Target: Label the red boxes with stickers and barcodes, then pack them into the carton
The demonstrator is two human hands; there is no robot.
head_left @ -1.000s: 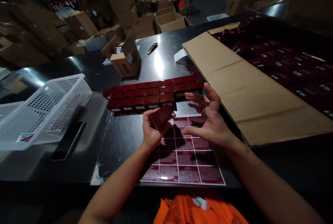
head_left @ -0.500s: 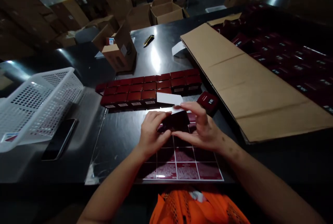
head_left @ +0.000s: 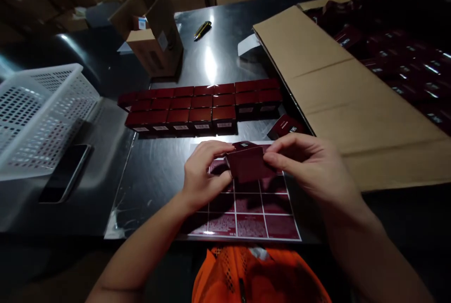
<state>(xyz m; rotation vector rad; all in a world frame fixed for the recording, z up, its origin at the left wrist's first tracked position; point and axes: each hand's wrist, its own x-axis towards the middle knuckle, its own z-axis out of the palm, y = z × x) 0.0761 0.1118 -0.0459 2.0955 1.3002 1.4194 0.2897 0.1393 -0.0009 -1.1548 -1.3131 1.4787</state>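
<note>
— So, where is the small red box (head_left: 249, 164) just now?

— Up off the surface (head_left: 165, 171), right above the far edge of the label sheet (head_left: 246, 209), and nearer the person than the block of red boxes (head_left: 200, 105) lined up beyond that sheet.

— And who has it?

— Both hands. The left hand (head_left: 204, 174) pinches its left end, thumb under and fingers curled over the top; the right hand (head_left: 310, 167) closes a narrow grip on the right end. The box spans the gap between the two grips, its broad face tilted toward the camera — probably so that face can be seen and worked on.

— Why over the sheet?

— I'd judge it keeps the labels directly below the box; the sheet's top rows look partly bare, though shadow makes that hard to tell.

— Anything else near the sheet?

— One loose red box (head_left: 286, 127) lies askew just beyond its far right corner, against the edge of the flat cardboard (head_left: 338, 87). Left of the sheet, well apart, a phone (head_left: 63, 174) lies by a white basket (head_left: 38, 115). Far beyond, an open carton (head_left: 153, 40) and a yellow knife (head_left: 202, 30).
</note>
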